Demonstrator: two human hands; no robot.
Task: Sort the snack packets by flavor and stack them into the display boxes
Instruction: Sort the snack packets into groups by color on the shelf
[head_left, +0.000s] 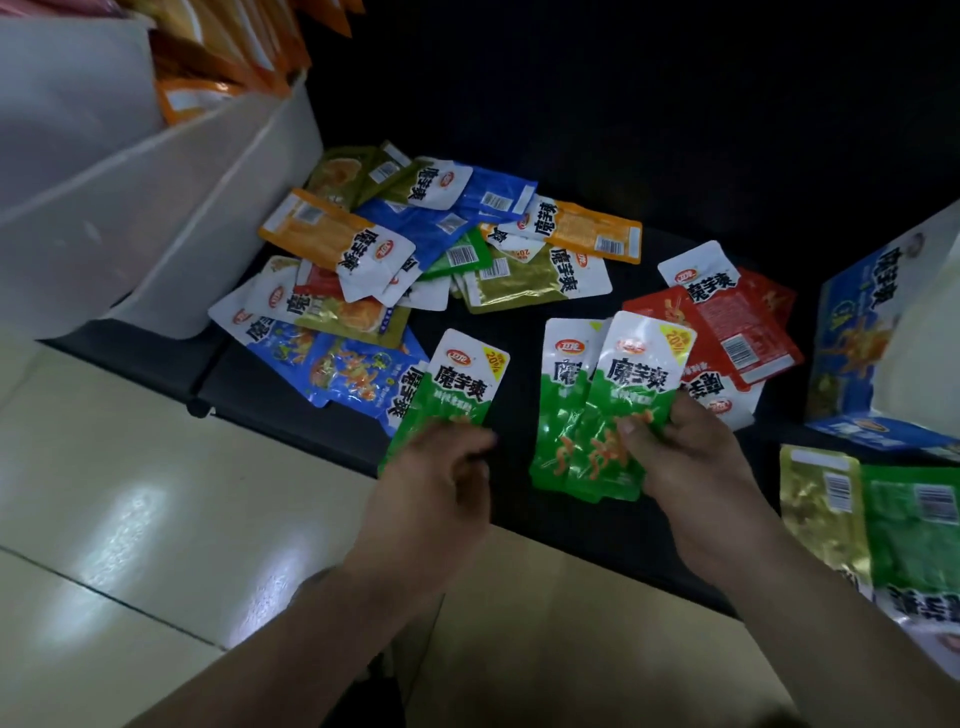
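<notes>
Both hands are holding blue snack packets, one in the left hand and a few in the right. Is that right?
Not quite. The packets in the hands are green, not blue. The head view shows the left hand holding one green packet and the right hand holding a green stack of a few. The blue packets lie loose, unheld.

The blurred left hand (436, 478) covers the lower end of a green packet (460, 384). How many packets lie in the green stack (597, 415) held by the right hand (691, 457) is unclear. The blue display box (852, 338) runs off the right edge.
</notes>
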